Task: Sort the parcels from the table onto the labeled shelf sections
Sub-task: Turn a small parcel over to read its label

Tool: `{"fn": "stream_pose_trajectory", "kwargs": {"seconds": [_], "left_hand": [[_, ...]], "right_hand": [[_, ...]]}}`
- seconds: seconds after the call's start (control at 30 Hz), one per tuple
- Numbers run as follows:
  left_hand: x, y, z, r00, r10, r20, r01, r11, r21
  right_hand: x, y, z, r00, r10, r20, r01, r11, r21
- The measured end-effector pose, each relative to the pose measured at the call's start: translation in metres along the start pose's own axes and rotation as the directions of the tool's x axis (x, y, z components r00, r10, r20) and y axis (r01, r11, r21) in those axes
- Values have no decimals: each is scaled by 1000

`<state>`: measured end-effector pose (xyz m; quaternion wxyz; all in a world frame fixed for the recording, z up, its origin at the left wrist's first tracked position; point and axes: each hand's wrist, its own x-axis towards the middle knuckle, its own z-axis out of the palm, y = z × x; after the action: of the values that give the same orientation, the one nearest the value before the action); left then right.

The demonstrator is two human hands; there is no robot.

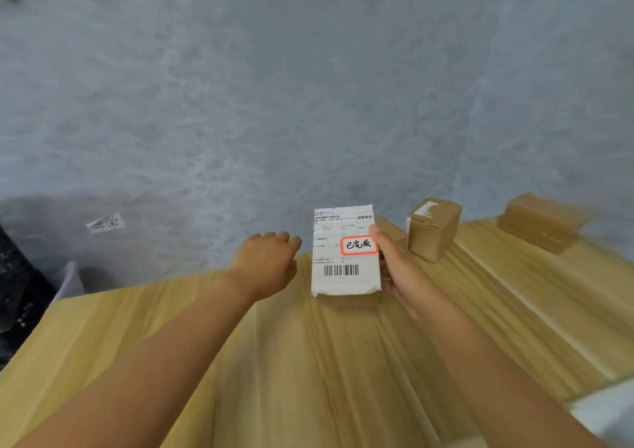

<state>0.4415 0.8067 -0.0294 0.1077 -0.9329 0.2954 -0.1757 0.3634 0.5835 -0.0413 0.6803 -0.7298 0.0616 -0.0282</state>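
A small parcel (344,259) with a white shipping label, a barcode and a red-framed handwritten sticker is in the middle of the head view, just above the wooden table (308,362). My right hand (399,269) grips its right side, thumb on the label. My left hand (267,262) hovers just left of the parcel with its fingers loosely curled and holds nothing. Two more brown cardboard parcels stand on the table: one upright (434,229) right of my right hand, one lying flat (540,223) at the far right.
A grey floor lies beyond the table's far edge. A paper slip with handwriting (106,223) lies on the floor at the left. Something dark (17,286) stands at the left edge, beside a pale object (70,281). No shelf is in view.
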Motion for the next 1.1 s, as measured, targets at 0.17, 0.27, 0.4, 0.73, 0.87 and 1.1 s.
{"fn": "stream_pose_trajectory", "kwargs": {"seconds": [0.17, 0.27, 0.4, 0.73, 0.87, 1.1], "left_hand": [[-8, 26, -20, 982, 173, -76, -177, 984, -39], [-21, 47, -34, 954, 278, -107, -284, 958, -39], [-33, 81, -58, 912, 376, -167, -393, 916, -86], [-63, 223, -148, 727, 578, -372, -650, 753, -101], [-83, 300, -196, 671, 600, -435, -703, 701, -119], [-130, 433, -295, 555, 608, -568, -785, 609, -114]], "right_hand": [[-67, -2, -14, 971, 23, -236, -19, 1000, 22], [-113, -2, -18, 940, 34, -339, -29, 999, 19], [-175, -8, -27, 903, 39, -427, -25, 999, 38], [-338, -25, -93, 739, 8, -674, -18, 1000, -8], [-418, -30, -134, 664, 9, -748, -51, 998, -33], [-564, -62, -205, 558, -34, -829, -71, 993, -89]]}}
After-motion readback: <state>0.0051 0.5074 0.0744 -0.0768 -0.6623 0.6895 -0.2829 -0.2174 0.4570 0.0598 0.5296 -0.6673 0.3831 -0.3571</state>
